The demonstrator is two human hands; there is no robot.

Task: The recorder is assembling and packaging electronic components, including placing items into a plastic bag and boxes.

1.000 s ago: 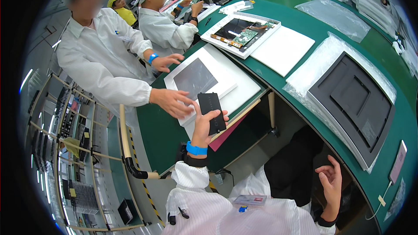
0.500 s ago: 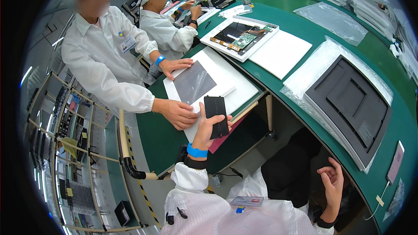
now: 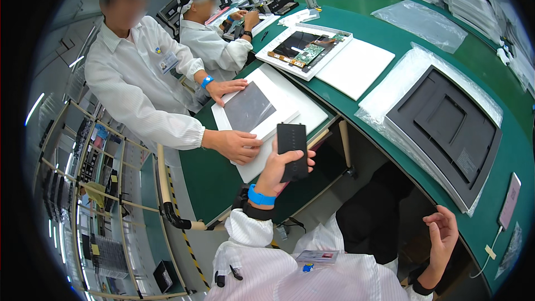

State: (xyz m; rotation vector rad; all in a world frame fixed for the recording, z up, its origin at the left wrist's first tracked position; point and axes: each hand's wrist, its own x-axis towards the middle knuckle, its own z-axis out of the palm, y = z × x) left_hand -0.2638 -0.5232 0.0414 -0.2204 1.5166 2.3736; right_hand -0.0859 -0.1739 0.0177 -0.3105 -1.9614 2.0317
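Note:
My left hand (image 3: 274, 171) is closed around a flat black rectangular device (image 3: 292, 147), with a row of small marks down its face. The thumb lies across it and the fingertips show at its right edge. Just beyond, a white-framed panel with a grey centre (image 3: 251, 106) lies on a white board (image 3: 314, 112), and a co-worker's two hands rest on the panel's edges. My right hand (image 3: 442, 237) hovers by the near edge of the green table (image 3: 368, 114), holding nothing, its fingers loosely bent and apart. Nearest to it is a dark grey moulded housing (image 3: 423, 112) on bubble wrap.
An opened white-framed display (image 3: 312, 50) with a green circuit board sits beside a white sheet (image 3: 356, 69). A pink phone (image 3: 509, 203) with a white cable lies far right. Clear plastic bags (image 3: 421, 25) are beyond. Two co-workers stand and sit at left, near wire shelving (image 3: 103, 200).
My left hand has moved a little to the right with the black device, still gripping it. My right hand has shifted slightly right. The standing co-worker's nearer hand has slid right along the panel's edge.

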